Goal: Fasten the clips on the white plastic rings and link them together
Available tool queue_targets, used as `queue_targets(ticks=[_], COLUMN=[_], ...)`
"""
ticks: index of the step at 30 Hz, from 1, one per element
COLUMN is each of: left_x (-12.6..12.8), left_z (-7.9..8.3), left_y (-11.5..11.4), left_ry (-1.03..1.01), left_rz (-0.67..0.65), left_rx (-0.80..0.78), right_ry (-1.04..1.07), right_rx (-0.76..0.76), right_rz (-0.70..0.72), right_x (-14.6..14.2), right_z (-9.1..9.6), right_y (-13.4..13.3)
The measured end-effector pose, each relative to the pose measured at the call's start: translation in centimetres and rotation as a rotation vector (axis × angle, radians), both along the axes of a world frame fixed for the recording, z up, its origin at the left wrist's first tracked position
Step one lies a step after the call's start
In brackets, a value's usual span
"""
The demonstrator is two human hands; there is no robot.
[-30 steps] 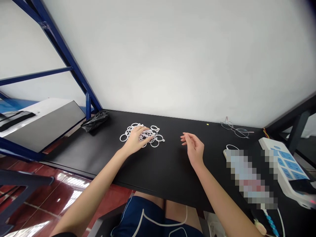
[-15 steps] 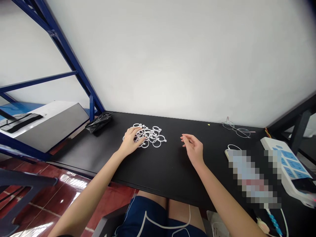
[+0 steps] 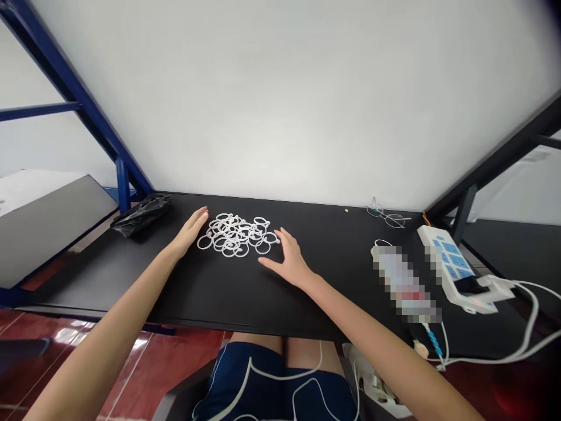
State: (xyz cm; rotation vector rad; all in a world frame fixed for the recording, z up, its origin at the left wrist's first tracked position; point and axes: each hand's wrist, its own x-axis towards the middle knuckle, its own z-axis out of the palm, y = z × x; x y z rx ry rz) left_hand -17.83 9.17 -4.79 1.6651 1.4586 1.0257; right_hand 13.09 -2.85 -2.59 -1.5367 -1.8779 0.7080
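A loose heap of white plastic rings [image 3: 236, 234], each with a small round tab or eyelet, lies on the black tabletop [image 3: 210, 286]. Just left of the heap is my left hand [image 3: 189, 231], its fingers stretched out and nothing in it. On the heap's right side my right hand [image 3: 289, 257] is spread, thumb apart from the fingers. Its fingertips are at the outermost rings; whether they touch is unclear. Neither hand holds a ring.
A crumpled black plastic bag [image 3: 140, 215] lies at the back left. Eyeglasses [image 3: 388, 216] rest near the wall. To the right are a blurred phone [image 3: 405, 286] with a cable and a white power strip [image 3: 453, 266]. Blue metal posts [image 3: 92, 114] rise at left.
My left hand has moved off the rings to their left side. My right hand has come left to the heap and opened. The view has shifted to the right.
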Motion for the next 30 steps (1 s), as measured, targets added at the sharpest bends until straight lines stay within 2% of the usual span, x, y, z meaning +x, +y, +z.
queue_targets(ticks=[3, 6, 9, 13, 16, 23, 30], left_x=[0.7, 1.1, 1.5, 2.2, 2.9, 4.9, 9.2], left_z=[0.3, 0.5, 0.5, 0.0, -0.4, -0.6, -0.4], left_y=[-0.1, -0.3, -0.2, 0.1, 0.4, 0.5, -0.1], left_ry=[0.132, 0.218, 0.252, 0.369, 0.431, 0.453, 0.418], left_rz=[-0.083, -0.129, -0.177, -0.241, -0.276, -0.318, -0.384], left_rx=[0.062, 0.129, 0.151, 0.201, 0.244, 0.268, 0.268], right_ry=[-0.005, -0.075, -0.168, -0.271, -0.297, -0.294, -0.304], right_rx=[-0.052, -0.014, -0.015, -0.041, 0.001, 0.090, 0.088], right_rz=[-0.048, -0.081, -0.056, -0.018, -0.021, -0.030, -0.032], right_x=[-2.3, -4.5, -6.4, -8.3, -9.1, -7.6, -3.7], right_z=[0.3, 0.4, 0.3, 0.1, -0.2, -0.7, -0.6], right_y=[1.3, 3.3, 5.0, 5.9, 5.9, 5.7, 4.8])
